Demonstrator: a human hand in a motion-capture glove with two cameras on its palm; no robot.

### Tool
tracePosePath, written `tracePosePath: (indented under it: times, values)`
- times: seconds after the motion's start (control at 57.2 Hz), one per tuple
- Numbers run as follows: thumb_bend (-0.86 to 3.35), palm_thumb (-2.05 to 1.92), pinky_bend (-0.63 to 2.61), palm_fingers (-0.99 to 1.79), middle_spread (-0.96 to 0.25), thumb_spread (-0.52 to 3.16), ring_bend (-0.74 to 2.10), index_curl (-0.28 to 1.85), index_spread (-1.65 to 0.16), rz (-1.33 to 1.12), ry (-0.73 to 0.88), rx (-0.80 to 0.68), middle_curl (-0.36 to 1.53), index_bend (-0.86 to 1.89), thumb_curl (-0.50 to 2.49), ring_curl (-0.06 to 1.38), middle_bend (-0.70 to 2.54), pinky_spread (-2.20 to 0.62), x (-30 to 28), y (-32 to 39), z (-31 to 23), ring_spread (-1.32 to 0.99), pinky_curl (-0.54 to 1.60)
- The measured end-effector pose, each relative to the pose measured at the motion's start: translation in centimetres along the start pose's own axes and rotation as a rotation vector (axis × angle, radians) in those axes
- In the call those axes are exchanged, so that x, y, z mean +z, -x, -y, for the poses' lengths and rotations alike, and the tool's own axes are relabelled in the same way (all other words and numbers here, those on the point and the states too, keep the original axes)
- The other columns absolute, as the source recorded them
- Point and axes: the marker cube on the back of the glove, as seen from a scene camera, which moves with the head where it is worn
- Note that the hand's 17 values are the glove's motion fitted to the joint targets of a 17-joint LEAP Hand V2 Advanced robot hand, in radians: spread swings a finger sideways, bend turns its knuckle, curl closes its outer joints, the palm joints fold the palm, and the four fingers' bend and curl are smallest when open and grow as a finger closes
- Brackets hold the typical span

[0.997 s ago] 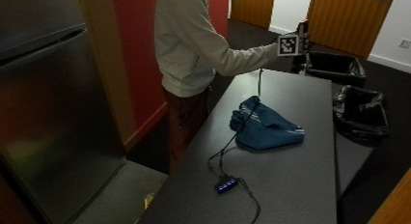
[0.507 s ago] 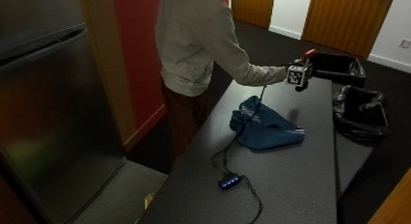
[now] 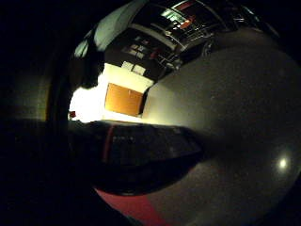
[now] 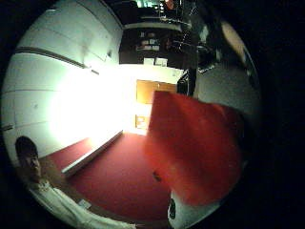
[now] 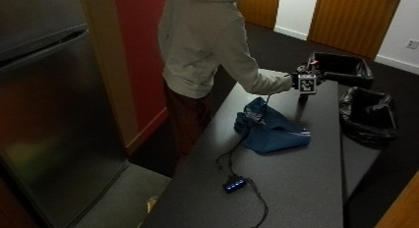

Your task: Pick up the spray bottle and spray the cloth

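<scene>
R hand (image 5: 296, 81) sat at spray bottle (image 5: 313, 67) on tabletop (image 5: 308, 179), cloth (image 5: 272, 129) lay below/nearer person; fingers' state: can't tell

Dim room; blown-out glare in palm views, dark warped edges

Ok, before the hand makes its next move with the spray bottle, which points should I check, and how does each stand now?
1. Spray bottle close to the palm of the right hand: ok, its red head fills the thumb side view.
2. Hand holds the bottle: cannot tell.
3. Bottle lifted off the table: cannot tell.
4. Cloth lies on the table near the hand: ok.
5. Nozzle aimed at the cloth: cannot tell.
</scene>
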Motion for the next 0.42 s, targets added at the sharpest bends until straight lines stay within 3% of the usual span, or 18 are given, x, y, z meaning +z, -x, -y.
tracePosePath:
  times: [0.07,0.192,0.42]
  values:
    - [-0.07,0.72,0.41,0.62,-0.15,0.79,0.41,0.40,-0.30,-0.200,-0.052,-0.006,0.43,0.05,0.55,0.44,0.31,-0.10,-1.8,-2.2,0.6,-0.16,0.42]
    - [-0.07,0.61,0.46,0.38,-0.12,0.83,0.38,0.30,-0.33,-0.003,0.003,-0.087,0.39,0.04,0.48,0.40,0.20,-0.02,-2.5,2.0,-0.5,-0.12,0.41]
    - [-0.04,0.56,0.50,0.31,-0.09,0.86,0.39,0.23,-0.36,-0.086,0.015,-0.126,0.38,0.09,0.41,0.37,0.19,0.05,-8.0,4.7,-2.5,-0.09,0.38]
